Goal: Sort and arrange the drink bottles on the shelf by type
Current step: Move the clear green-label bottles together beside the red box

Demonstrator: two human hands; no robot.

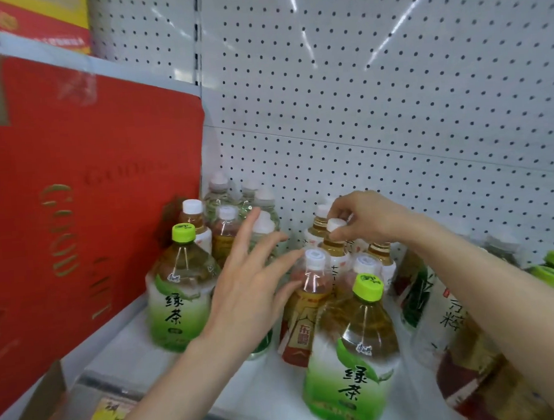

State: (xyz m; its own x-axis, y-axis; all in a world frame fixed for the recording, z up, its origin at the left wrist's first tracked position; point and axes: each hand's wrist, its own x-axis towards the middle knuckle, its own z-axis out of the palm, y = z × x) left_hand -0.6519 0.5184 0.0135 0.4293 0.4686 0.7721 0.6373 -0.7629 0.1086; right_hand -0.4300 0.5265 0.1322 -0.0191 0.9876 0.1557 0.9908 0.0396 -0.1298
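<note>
- Right hand is up at the back of the cluster, fingertips pinched on the white cap of a pale-label tea bottle, which stands upright directly beneath that hand.
- With the long axis vertical, a straight lift looks like the way out, since its neighbours crowd it on every side.
- Left hand hovers with fingers spread and nothing held. Its fingertips are just beside the neck of a red-label tea bottle; contact is too close to call.
- That red-label bottle lies to the right of the left hand, so the left hand is the nearer one for it.
- Two green tea bottles flank the action on the shelf, one at left and one at front.
- Clear bottles stand behind, with a red carton walling off the left.
</note>
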